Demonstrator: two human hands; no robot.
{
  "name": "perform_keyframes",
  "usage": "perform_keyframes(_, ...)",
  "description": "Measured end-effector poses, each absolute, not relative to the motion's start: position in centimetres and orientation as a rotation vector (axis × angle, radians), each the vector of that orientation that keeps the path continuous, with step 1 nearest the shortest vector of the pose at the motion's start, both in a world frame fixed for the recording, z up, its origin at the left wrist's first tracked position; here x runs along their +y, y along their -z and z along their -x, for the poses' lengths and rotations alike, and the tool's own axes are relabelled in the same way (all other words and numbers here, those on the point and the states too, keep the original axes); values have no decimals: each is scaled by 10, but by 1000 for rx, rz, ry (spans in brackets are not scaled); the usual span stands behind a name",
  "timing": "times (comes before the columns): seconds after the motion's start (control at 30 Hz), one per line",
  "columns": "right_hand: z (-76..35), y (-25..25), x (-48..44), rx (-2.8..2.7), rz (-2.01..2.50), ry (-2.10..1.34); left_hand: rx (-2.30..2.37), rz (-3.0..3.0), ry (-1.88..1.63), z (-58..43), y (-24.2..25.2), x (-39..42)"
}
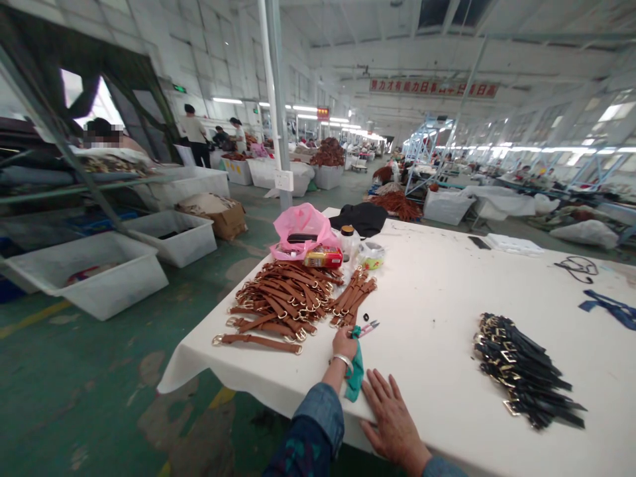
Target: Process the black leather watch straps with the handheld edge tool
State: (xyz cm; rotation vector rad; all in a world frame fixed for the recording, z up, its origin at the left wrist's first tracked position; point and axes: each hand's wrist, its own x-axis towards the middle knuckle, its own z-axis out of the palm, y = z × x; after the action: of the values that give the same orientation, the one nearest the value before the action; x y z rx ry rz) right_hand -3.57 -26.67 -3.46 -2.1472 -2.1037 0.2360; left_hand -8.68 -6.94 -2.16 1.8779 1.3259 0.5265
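My left hand (344, 344), a bangle at its wrist, is closed at the handle end of small pink-handled thread snips (368, 327). A strip of teal cloth (354, 377) hangs from the handle end and lies along the wrist on the table. The exact grip is partly hidden by the fingers. My right hand (395, 421) lies flat on the white table (422, 331) at its near edge, fingers spread and holding nothing. Beyond my left hand are a pile of brown leather straps (283, 295) with metal buckles and a smaller bundle of brown straps (354, 296).
Black buckled straps (521, 371) are heaped at the right, near a blue strap (609, 308). A pink plastic bag (304, 228), a jar (349, 245) and black cloth (360, 217) sit at the back. White bins (99, 278) stand on the floor at the left; people work farther off.
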Motion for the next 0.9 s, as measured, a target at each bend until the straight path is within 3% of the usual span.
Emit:
perform_keyframes(0.47, 33, 47, -270, -2128, 2104, -44, 1400, -1892, -746, 181, 19, -108)
perform_keyframes(0.9, 9, 98, -277, -2107, 1951, 186, 1946, -1418, -749, 414, 79, -171)
